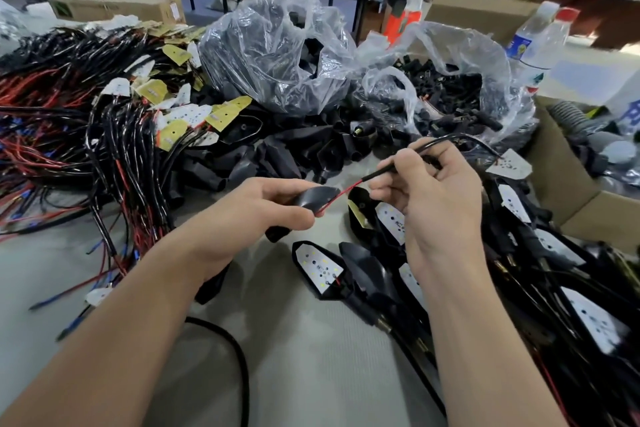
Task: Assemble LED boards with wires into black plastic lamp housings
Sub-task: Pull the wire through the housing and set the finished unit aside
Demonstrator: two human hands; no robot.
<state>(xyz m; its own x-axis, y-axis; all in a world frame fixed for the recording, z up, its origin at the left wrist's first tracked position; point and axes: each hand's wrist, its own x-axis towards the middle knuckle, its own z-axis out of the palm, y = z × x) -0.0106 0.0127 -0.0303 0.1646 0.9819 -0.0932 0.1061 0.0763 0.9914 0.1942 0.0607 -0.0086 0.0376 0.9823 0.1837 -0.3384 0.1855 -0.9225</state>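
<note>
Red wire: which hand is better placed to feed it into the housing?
Likely right: the right hand pinches the wire's black sleeve just beside the housing, which the left hand grips.

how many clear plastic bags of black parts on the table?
2. One large bag behind the loose housings at centre; a second bag to its right, open over small black parts, beside the water bottle. Others may be hidden.

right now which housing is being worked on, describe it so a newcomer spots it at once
Start at the big clear bag of black parts at centre back and come straight down toward the viewer to the left hand. It grips a black housing, the only one lifted off the table, met by a thin red wire.
</note>
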